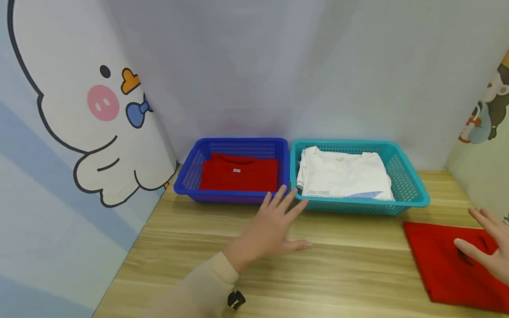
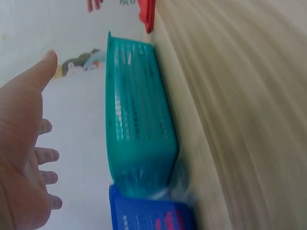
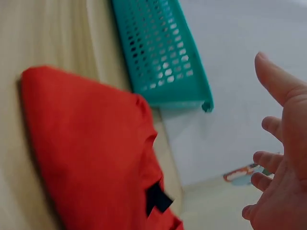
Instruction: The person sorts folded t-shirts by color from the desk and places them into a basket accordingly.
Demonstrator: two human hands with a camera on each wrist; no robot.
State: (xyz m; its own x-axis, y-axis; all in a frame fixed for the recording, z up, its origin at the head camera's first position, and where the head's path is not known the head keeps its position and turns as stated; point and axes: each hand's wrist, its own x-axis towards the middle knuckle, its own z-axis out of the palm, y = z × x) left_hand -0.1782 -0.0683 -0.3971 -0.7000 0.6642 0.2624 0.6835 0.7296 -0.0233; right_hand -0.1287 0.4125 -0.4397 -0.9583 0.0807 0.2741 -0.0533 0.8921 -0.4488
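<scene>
My left hand (image 1: 268,227) hovers over the table in front of the two baskets, fingers spread, holding nothing. At the right edge, my right hand (image 1: 491,247) is held with fingers extended above a folded red garment (image 1: 441,269), apart from it in the right wrist view. A folded red shirt (image 1: 238,176) lies in the blue basket (image 1: 232,198). Folded white shirts (image 1: 342,172), the top one with printed lettering, lie in the teal basket (image 1: 409,204). The right wrist view shows the red garment (image 3: 96,153) near the teal basket (image 3: 158,52), a black patch on it.
The baskets stand side by side against a pale back wall (image 1: 246,75). A wall with a cartoon duck (image 1: 87,110) closes off the left side, and another decorated wall (image 1: 477,154) the right. A small black object (image 1: 236,300) shows beside the left sleeve.
</scene>
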